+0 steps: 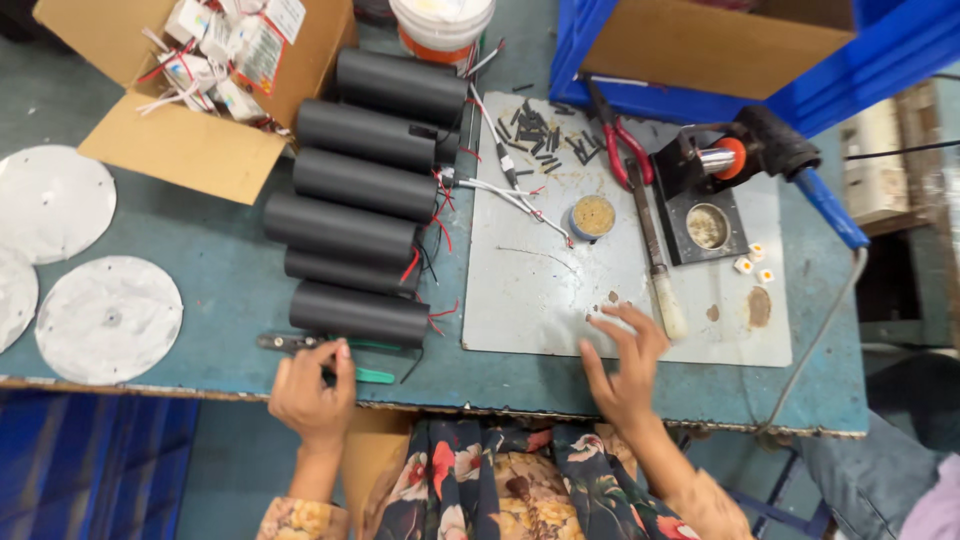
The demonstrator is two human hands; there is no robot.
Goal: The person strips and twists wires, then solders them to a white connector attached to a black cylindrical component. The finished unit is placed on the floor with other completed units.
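Gripping green-handled pliers [330, 358], left hand [312, 392]; right hand [622, 362] spread open; cardboard box [190, 150] holds wired parts [215, 45].

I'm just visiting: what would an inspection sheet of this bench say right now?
Surface: teal table with a grey mat.
Job's things: six black tubes; green-handled pliers.
Clutter: cardboard box, white discs, soldering iron, flux tin, red cutters.
Hands: left hand on the pliers; right hand open on the mat.
Cables: red, black and white wires by the tubes.
Surroundings: blue crate.
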